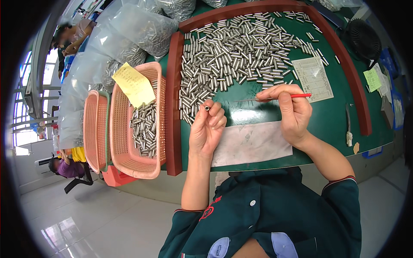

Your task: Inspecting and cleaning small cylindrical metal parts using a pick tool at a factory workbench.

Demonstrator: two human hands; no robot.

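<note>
Between the thumb and fingers of my left hand [208, 125] is a small metal sleeve [207, 108], its open end turned up. My right hand [293, 112] grips a thin tool with a red handle [301, 95], perhaps a needle file. Its slim metal shaft [249, 100] points left toward the sleeve and stays apart from it. Beyond both hands, a large heap of metal sleeves [234, 51] covers the green table top [258, 112]. A pale cloth [254, 144] lies flat below my hands.
Dark red wooden rails [174, 103] border the table. Left of them, a pink basket [115, 129] holds more sleeves and a yellow note [134, 84]. Bagged sleeves [146, 28] stand behind. To the right are a printed sheet [313, 79], a tweezer-like tool [348, 124] and a black fan [363, 38].
</note>
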